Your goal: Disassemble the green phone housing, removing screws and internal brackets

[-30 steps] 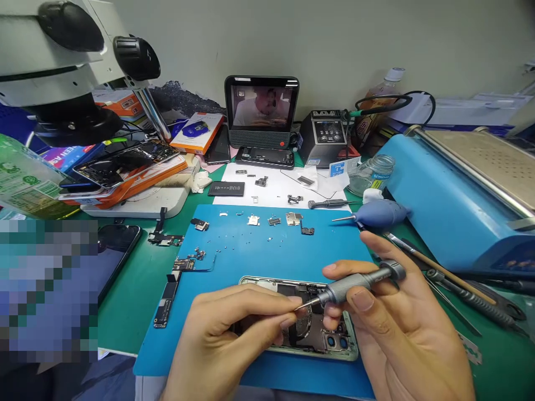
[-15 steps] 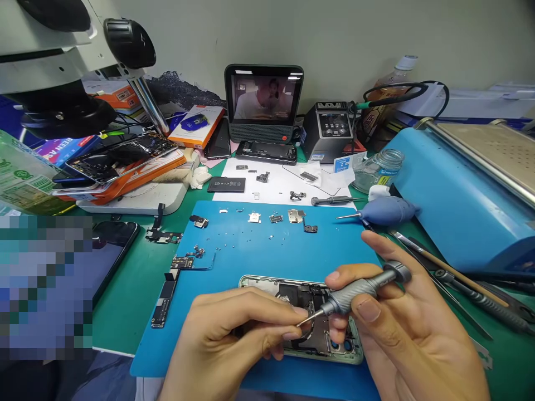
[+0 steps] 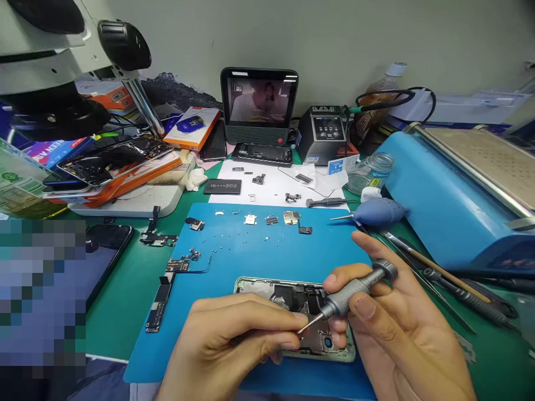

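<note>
Grey screwdriver (image 3: 355, 287) gripped in right hand (image 3: 401, 328); left hand (image 3: 225, 340) pinching tip over one phone (image 3: 292, 312).

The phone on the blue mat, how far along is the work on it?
Well opened up: the phone lies as a bare housing, and boards and small brackets are laid out on the blue mat. In hand: the right hand holds a screwdriver, tip meeting the left hand fingertips over the housing. Parts remain inside.
</note>
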Demonstrator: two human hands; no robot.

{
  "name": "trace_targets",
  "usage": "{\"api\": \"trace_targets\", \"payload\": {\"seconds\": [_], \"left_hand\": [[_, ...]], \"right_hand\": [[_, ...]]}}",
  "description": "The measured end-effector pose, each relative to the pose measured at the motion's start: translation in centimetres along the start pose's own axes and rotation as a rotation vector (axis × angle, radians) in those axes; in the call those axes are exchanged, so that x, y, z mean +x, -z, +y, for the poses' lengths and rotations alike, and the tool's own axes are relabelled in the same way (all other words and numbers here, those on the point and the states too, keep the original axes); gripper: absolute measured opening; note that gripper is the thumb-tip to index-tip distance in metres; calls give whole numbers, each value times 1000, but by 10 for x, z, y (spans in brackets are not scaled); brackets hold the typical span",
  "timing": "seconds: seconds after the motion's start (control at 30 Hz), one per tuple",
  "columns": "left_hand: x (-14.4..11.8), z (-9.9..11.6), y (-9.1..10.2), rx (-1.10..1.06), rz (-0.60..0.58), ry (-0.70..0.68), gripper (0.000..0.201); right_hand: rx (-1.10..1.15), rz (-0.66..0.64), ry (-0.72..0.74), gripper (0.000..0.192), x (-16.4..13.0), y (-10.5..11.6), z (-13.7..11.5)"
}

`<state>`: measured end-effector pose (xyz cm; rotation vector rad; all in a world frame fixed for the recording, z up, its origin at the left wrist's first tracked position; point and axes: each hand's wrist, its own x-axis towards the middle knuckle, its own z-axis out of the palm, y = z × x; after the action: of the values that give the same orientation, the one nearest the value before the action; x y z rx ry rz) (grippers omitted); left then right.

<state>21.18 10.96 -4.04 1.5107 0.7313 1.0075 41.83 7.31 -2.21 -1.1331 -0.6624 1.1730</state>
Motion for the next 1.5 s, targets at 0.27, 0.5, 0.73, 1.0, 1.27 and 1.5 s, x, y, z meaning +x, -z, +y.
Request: {"api": "trace_targets", "payload": {"seconds": [0.27,0.5,0.73,1.0,1.27,1.5], "left_hand": [[6,0,3,417,-67,-180,24],[3,-7,1,733,-104,-231,26],[9,-12,6,807,-124,-247,30],[2,-14,-6,736,-11,-153,28],[2,-16,-10,731,16,-151,27],[5,-16,-5,759,-16,-177,28]], "right_hand": [[-304,344,503,61,7,24,-13],[-794,246,932,71,9,32,3],[-825,140,829,64,13,29,1],[-908,127,753,59,13,26,0],[-954,142,759,55,14,31,3],[-983,123,741,55,14,29,1]]}}
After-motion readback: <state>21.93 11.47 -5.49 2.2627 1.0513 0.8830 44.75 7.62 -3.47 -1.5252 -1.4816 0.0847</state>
